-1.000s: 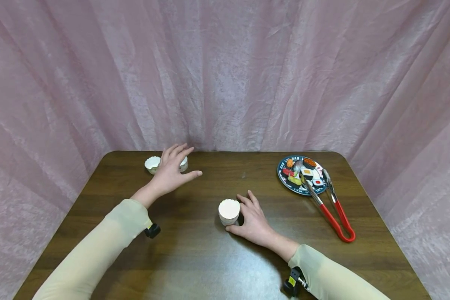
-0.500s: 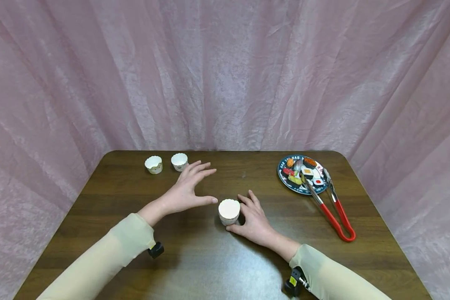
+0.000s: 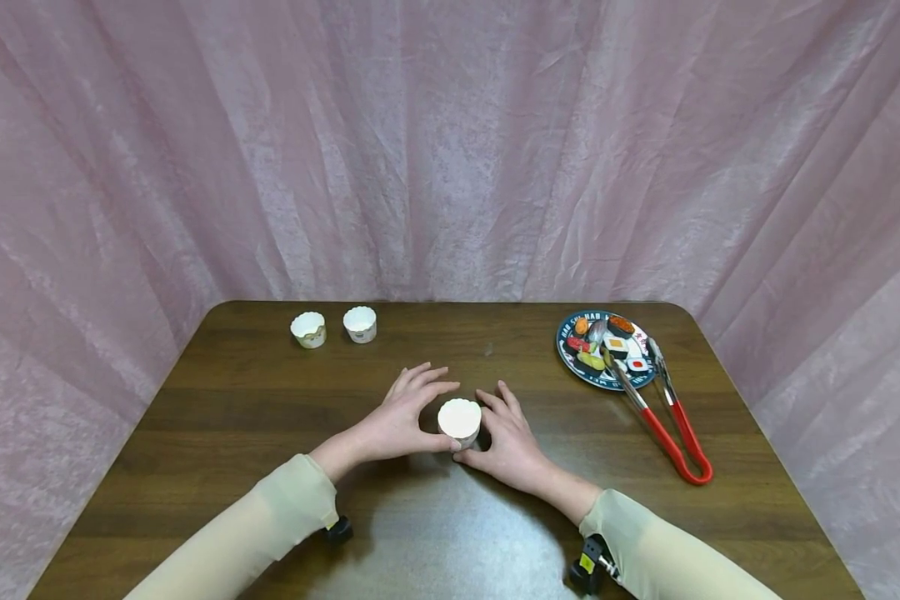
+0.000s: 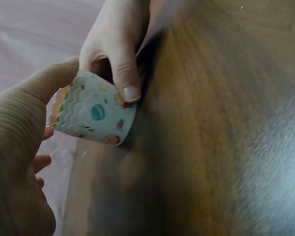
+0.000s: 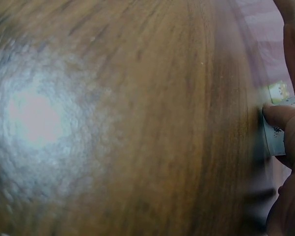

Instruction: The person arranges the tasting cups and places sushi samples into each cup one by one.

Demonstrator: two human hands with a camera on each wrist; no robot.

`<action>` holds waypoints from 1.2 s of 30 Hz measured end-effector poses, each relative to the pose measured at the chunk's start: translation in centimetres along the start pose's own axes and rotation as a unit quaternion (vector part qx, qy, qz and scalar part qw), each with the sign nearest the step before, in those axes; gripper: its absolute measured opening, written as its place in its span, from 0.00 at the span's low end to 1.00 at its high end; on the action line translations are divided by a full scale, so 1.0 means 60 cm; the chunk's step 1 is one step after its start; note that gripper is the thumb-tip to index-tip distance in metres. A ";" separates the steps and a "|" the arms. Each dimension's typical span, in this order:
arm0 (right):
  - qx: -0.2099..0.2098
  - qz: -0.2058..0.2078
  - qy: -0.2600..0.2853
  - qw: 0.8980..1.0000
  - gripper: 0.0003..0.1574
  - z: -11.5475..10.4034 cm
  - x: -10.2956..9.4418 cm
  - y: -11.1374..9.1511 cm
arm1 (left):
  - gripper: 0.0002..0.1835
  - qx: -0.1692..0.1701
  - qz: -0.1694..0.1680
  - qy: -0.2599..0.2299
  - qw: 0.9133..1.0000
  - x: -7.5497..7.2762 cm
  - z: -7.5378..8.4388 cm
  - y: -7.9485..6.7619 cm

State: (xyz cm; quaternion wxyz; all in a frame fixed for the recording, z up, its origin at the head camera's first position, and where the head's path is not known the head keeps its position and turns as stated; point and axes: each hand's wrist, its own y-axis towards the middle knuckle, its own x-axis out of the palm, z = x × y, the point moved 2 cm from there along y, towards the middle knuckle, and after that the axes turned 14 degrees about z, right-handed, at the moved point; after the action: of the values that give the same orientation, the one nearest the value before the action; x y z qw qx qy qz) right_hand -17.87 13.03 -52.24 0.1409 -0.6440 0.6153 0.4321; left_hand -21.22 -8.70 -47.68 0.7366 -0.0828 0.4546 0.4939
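Note:
A paper baking cup (image 3: 460, 417) with a scalloped rim stands upright on the table between both hands. In the left wrist view its outer wall (image 4: 100, 110) shows small coloured prints on white. My right hand (image 3: 508, 447) holds the cup low on its right side, thumb in front and fingers round the back. My left hand (image 3: 396, 423) is at the cup's left, its thumb at the rim and its fingers spread apart from the wall. Whether that thumb touches the cup I cannot tell. The right wrist view shows only part of the cup (image 5: 275, 140) beside the right hand's thumb.
Two more paper baking cups, one gold-edged (image 3: 308, 330) and one white (image 3: 360, 324), stand at the back left. At the back right, a round plate (image 3: 567, 364) bears several sushi pieces. Red-handled tongs (image 3: 675, 446) lie partly over it. A pink curtain (image 3: 450, 167) hangs behind the table.
My left hand has come from the two back-left cups, rightward and toward me, to the middle cup. The right hand and its cup have stayed in place.

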 end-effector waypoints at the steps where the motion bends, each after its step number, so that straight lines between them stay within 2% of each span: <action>1: 0.001 0.000 0.000 1.000 0.36 0.000 0.000 0.000 | 0.48 -0.001 -0.001 -0.003 1.000 0.004 0.000 -0.001; 12: 0.000 -0.004 -0.005 1.000 0.36 0.002 0.001 0.000 | 0.45 -0.006 0.010 -0.027 1.000 0.024 -0.005 -0.005; 23: -0.006 0.001 -0.007 1.000 0.41 0.002 0.001 0.001 | 0.41 -0.030 0.011 -0.046 0.998 0.023 -0.005 -0.008; 36: -0.006 0.002 -0.009 1.000 0.41 0.002 0.001 0.000 | 0.38 -0.022 0.025 -0.051 0.998 0.014 0.002 -0.007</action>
State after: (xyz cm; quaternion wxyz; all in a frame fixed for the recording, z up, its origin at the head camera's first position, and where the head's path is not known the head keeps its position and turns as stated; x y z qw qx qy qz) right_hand -17.91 13.08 -52.37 0.1417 -0.6401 0.6125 0.4417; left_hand -20.73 -8.29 -48.40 0.7442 -0.0621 0.4072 0.5259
